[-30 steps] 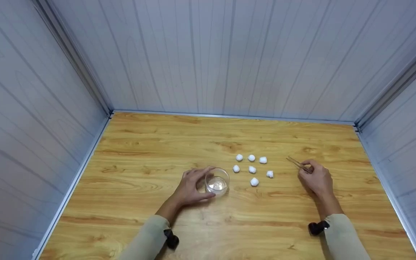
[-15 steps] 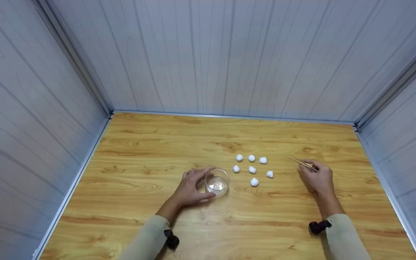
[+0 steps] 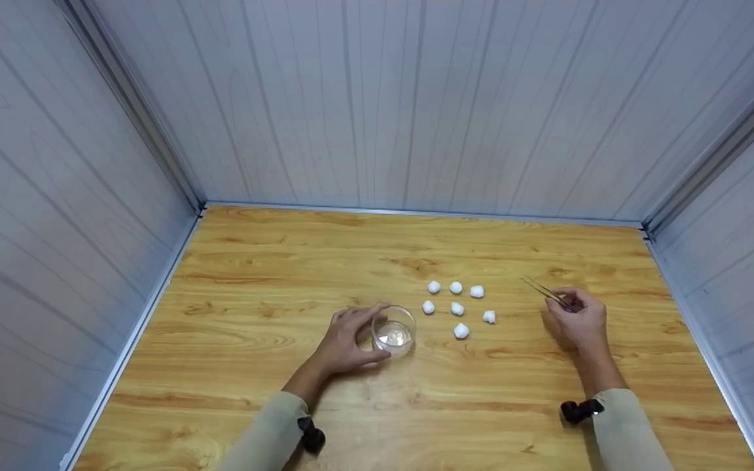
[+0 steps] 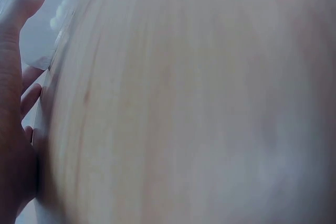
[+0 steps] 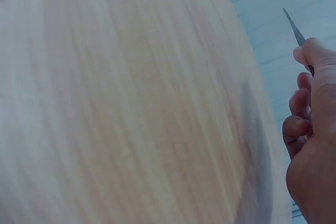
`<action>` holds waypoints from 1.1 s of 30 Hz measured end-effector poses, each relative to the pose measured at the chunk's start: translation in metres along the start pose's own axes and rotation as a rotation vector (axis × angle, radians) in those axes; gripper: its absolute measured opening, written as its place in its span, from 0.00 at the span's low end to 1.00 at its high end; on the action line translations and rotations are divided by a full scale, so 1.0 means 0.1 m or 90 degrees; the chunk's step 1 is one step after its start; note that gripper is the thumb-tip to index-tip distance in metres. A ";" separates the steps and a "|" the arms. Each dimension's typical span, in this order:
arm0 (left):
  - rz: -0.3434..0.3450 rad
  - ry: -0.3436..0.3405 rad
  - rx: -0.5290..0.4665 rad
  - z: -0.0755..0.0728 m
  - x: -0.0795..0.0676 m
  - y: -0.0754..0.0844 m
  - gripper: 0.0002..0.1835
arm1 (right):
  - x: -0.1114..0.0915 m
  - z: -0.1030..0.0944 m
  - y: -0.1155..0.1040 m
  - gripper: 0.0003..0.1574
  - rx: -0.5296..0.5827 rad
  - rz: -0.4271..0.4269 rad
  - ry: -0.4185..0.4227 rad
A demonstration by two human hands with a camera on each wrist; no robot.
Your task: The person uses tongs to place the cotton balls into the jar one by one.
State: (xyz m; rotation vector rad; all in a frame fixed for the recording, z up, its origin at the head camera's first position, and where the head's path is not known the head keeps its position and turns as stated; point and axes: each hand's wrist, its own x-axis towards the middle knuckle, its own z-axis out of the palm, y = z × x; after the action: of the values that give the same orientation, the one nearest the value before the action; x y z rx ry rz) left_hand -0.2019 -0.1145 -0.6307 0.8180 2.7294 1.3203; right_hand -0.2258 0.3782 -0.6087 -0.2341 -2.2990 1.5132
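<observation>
A clear round dish (image 3: 394,330) stands on the wooden table, and my left hand (image 3: 345,340) grips its left side between thumb and fingers. In the left wrist view the thumb lies along the wall of the dish (image 4: 39,30). Over to the right, my right hand (image 3: 580,322) pinches metal tweezers (image 3: 540,288), whose tips point to the back left, slightly apart. The right wrist view shows the tweezers (image 5: 294,27) jutting past the thumb, with the other fingers curled below. Several white cotton balls (image 3: 457,308) lie between the two hands, none held.
Pale panel walls (image 3: 383,104) enclose the wooden table (image 3: 272,261) at the back and on both sides. Black wrist cameras (image 3: 311,437) sit at both sleeve cuffs.
The tweezers have shifted within my right hand's fingers, and that hand has drifted very slightly right. My left hand, the dish and the cotton balls stay in place.
</observation>
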 end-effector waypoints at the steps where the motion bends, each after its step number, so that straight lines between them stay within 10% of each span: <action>1: 0.000 0.000 0.000 0.00 0.00 -0.01 0.49 | 0.00 0.01 -0.01 0.13 0.001 0.004 -0.001; 20: -0.002 0.000 -0.011 0.00 -0.01 0.00 0.49 | 0.05 0.00 -0.28 0.16 0.154 -0.046 -0.040; 33: 0.001 0.007 -0.003 0.00 -0.01 0.01 0.50 | 0.07 -0.05 -0.43 0.12 0.077 -0.123 -0.043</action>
State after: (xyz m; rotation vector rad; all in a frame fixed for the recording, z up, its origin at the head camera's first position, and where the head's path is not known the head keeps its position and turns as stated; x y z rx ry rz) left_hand -0.2007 -0.1150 -0.6303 0.8141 2.7337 1.3359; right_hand -0.2273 0.3669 -0.5663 0.0699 -2.1996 1.5738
